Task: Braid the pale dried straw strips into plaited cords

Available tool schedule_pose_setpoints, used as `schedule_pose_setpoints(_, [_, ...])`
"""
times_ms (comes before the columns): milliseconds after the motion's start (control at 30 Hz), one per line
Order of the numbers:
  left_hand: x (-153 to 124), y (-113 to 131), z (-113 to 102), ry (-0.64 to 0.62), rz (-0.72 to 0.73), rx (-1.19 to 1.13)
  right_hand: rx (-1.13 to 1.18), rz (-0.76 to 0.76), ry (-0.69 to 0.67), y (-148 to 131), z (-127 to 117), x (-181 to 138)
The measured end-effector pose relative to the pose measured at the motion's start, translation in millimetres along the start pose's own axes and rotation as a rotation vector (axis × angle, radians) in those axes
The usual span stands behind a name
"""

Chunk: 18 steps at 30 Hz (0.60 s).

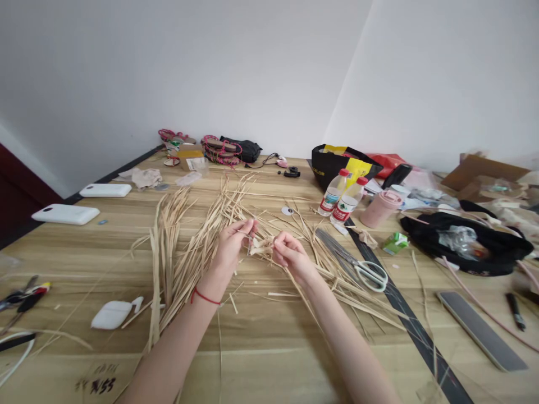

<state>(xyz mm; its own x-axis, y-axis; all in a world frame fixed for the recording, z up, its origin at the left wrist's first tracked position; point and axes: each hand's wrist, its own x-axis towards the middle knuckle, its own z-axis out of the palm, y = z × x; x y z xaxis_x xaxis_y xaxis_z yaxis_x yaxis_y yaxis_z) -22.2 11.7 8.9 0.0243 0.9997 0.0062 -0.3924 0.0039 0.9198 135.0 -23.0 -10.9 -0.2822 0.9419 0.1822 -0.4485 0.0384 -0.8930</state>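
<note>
your left hand (pixel 234 240) has the thumb and finger pinched together, with almost no gap, and it seems to hold a thin rod (pixel 250 243). your right hand (pixel 292 257) is also closed, the fingers curled, and it seems to grip one end of the pale piece (pixel 261 247). this piece is between your two hands, above the middle of the table (pixel 252 367), and its other end is beside the rod. what exactly lies between the fingertips is too small to tell.

please be careful with the pull. if the right hand draws harder than the left one can resist, the piece could slip from the rod or tear, because such dry fibre is probably brittle. if the pinch becomes loose, the work could open.

the straw (pixel 202 247) is spread behind and on both sides of your hands, some of it passing near the right forearm. a sleeveless arm that sweeps across it could catch loose ends and drag the heap. the scissors (pixel 370 276) lie to the right, with blades near the straw; reaching there without looking could cut a finger. the bottles (pixel 339 197) stand upright farther back, and a wide elbow could perhaps knock them down.
</note>
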Motion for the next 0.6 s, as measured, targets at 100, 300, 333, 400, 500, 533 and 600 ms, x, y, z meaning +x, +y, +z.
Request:
schedule_pose_setpoints(100, [2.1,-0.9,-2.4,0.008,0.013,0.011,-0.008,0.020,-0.004,0.3,0.6,0.3])
schedule_pose_setpoints(300, [2.2,2.2,-3.9,-0.030,0.040,0.018,0.061,0.080,0.003,1.0,-1.9,4.4])
schedule_pose_setpoints(333, [1.6,2.5,-3.3,-0.036,0.043,0.028,0.081,0.108,-0.001,0.1,-3.0,5.2])
schedule_pose_setpoints(400, [0.4,2.2,-1.6,-0.046,0.056,0.054,0.112,0.152,0.009,-2.4,-5.2,6.2])
schedule_pose_setpoints(500, [-1.4,0.6,1.3,-0.065,0.081,0.091,0.097,0.171,0.030,-5.7,-7.4,5.7])
schedule_pose_setpoints(533, [-1.9,0.1,2.0,-0.074,0.085,0.104,0.083,0.173,0.028,-6.1,-7.9,5.3])
schedule_pose_setpoints(600, [-2.6,-0.4,2.7,-0.091,0.091,0.125,0.063,0.175,0.026,-5.8,-8.7,4.5])
